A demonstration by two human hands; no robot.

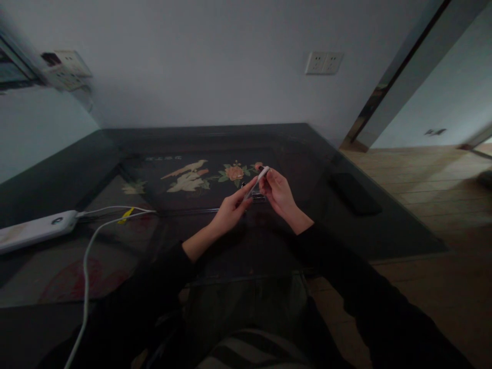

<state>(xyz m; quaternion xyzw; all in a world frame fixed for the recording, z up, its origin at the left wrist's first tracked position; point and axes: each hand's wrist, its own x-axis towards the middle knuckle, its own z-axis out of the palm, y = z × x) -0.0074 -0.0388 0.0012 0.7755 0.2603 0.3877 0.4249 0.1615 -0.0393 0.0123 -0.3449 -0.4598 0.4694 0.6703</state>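
Both hands meet over the middle of a dark glass-topped table (384, 236). My left hand (230, 211) pinches the lower end of a thin white pen-like stick (257, 182). My right hand (280, 193) grips its upper end, where a small dark tip shows. The stick tilts up to the right, just above the table. A small dark metallic piece (258, 197) lies on the glass under the hands; what it is I cannot tell. Both sleeves are black.
A white power bank (34, 230) with white cables (86, 266) lies at the left. A dark phone (355, 193) rests on the table's right part. Under the glass is a painted bird-and-flower panel (188, 177). Wall sockets (323, 62) sit above; wooden floor lies to the right.
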